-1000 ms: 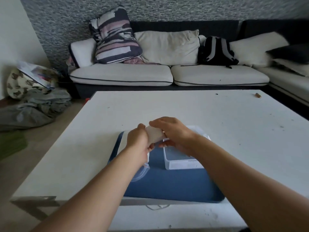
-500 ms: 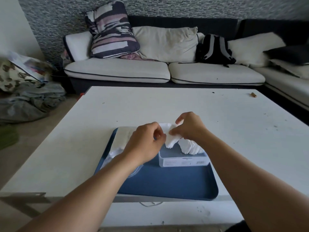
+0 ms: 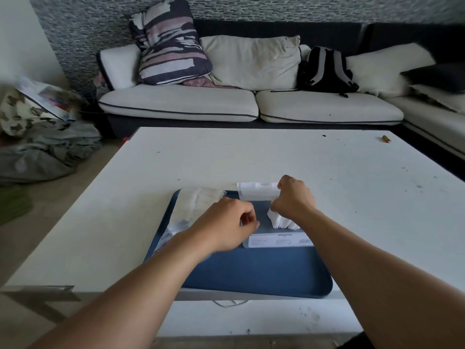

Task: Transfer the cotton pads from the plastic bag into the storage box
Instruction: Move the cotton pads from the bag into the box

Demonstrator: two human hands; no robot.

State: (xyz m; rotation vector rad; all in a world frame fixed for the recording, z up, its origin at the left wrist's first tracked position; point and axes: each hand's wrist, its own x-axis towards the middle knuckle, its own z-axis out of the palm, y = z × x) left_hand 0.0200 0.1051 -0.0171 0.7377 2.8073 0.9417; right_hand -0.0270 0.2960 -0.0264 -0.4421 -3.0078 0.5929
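Observation:
A clear storage box [image 3: 276, 241] with a label on its front wall stands on a blue tray [image 3: 251, 273]. My right hand [image 3: 294, 197] is above the box, shut on a white plastic bag [image 3: 255, 191] whose flat end with a hang hole sticks out to the left. A fanned stack of white cotton pads [image 3: 283, 221] hangs under that hand and reaches down into the box. My left hand [image 3: 230, 222] is at the box's left rim with its fingers curled; nothing shows clearly between them.
A second pack of white pads [image 3: 198, 201] and a clear lid [image 3: 171, 233] lie on the tray's left side. The tray sits near the front edge of the white table [image 3: 364, 197]. A small brown object [image 3: 386, 139] lies far right. A sofa stands behind.
My right hand has carried the bag away from my left hand and over the box, and the pads now hang into it. My left hand has let go of the bag and dropped to the box's left rim.

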